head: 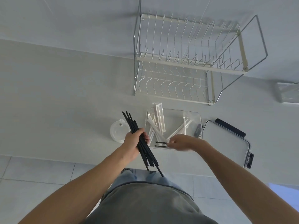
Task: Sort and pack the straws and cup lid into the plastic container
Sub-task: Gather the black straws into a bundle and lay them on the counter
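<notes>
My left hand (135,143) grips a bundle of long black straws (131,123) held slanted just left of the clear plastic container (199,118). Inside the container lie several white wrapped straws (159,120) and two black straws (160,144) near its front wall. My right hand (181,142) reaches into the container's front edge, its fingertips pinched at the ends of those two black straws. A translucent round cup lid (117,131) rests on the counter left of the container, partly behind my left hand.
The container's clear lid with dark latches (226,141) lies to the right. A two-tier wire dish rack (186,62) stands behind the container. Another clear box (288,92) sits at the far right edge. The counter's front edge runs just below my hands.
</notes>
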